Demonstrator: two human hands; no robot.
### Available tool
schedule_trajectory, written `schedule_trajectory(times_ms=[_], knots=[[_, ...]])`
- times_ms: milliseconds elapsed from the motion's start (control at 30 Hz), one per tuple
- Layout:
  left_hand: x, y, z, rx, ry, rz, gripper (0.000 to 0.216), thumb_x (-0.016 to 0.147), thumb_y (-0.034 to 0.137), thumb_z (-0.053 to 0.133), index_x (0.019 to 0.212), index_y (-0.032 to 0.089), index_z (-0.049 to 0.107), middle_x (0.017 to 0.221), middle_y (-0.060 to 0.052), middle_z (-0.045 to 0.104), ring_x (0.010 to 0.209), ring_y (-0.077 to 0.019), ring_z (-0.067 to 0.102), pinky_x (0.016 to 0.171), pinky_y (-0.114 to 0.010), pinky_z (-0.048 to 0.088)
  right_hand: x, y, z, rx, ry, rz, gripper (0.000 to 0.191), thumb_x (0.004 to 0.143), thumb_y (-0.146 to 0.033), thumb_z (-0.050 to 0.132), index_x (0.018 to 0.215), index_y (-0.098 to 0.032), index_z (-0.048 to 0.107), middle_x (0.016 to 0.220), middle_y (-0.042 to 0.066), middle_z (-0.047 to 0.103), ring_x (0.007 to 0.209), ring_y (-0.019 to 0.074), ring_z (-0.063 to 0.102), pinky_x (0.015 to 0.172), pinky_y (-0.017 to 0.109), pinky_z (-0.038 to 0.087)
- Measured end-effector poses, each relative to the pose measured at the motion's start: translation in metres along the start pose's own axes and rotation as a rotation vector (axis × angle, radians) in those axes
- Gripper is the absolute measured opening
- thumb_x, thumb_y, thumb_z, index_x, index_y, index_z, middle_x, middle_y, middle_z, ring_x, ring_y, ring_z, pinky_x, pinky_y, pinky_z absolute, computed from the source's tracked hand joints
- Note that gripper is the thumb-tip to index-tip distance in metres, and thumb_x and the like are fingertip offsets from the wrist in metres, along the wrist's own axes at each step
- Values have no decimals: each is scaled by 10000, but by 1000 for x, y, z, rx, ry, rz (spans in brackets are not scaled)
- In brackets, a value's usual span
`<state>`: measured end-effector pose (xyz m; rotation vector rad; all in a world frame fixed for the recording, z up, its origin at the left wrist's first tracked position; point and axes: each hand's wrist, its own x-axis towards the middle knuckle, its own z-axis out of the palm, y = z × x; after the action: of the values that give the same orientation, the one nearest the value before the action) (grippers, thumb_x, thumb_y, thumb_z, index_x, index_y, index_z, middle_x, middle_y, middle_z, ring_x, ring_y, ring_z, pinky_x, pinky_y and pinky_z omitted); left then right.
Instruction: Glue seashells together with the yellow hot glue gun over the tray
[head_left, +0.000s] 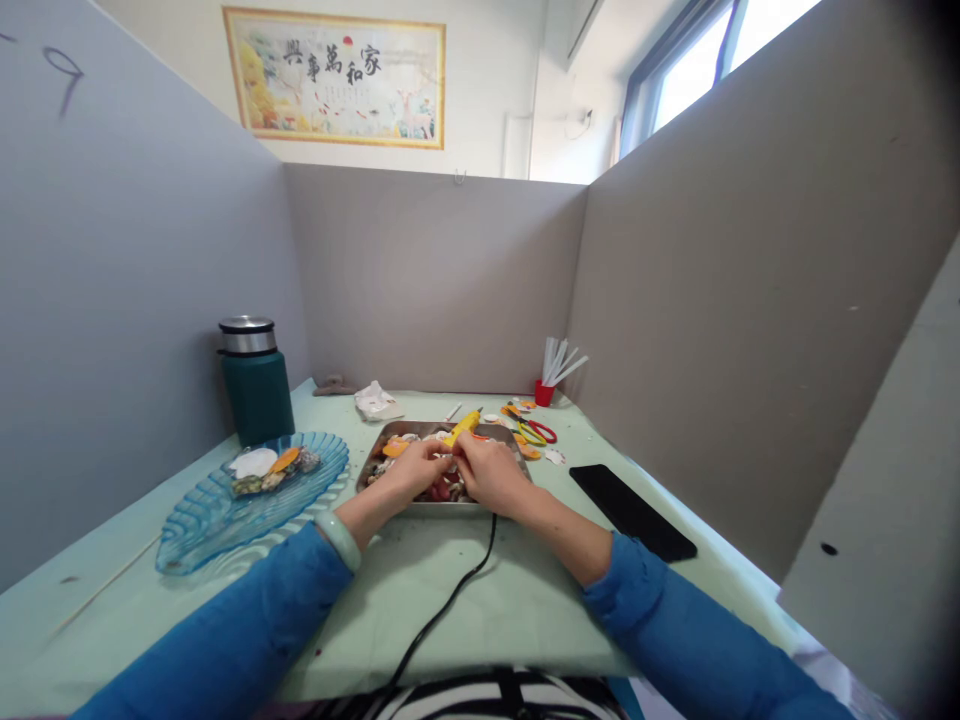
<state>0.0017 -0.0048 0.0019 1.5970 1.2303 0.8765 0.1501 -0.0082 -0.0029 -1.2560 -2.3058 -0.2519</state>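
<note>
You've got 1 L hand (421,470) & 1 R hand (491,474), 2 total, + 2 sleeves (247,620), 1 bangle (339,540). On your table: 1 tray (442,510), 1 glue gun (463,425), 1 blk cable (450,597), 1 blue plate (217,528) w/ 1 white disc (252,462) & 1 orange pc (286,460) amg others, 1 flask (257,400), 1 cup (544,394), 1 blk slab (634,510). Red/yellow-handled tools (526,422): 1 or 2, can't tell. Tray pcs (395,447) & wht sticks (555,362): several ea., too overlapped for you to get an exact no. Around you: 3 partition panels (435,280), 1 framed pic (337,85).
</note>
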Motion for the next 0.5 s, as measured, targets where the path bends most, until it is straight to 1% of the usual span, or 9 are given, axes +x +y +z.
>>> schedule_trajectory(times_ms=[267,500], knots=[[0,0,0,6,7,-7,126,778,194,492,866,135,559,416,44,530,391,-116,532,432,-197,404,0,1,1,-1,23,-6,138,880,-229,400,921,-177,522,803,40,662,715,166,593,582,247,277],[1,-1,0,21,9,-6,118,787,179,483,864,139,563,413,48,527,391,-108,537,437,-188,407,0,2,4,0,26,-8,128,884,-234,409,926,-179,516,810,33,657,730,166,598,587,243,281]])
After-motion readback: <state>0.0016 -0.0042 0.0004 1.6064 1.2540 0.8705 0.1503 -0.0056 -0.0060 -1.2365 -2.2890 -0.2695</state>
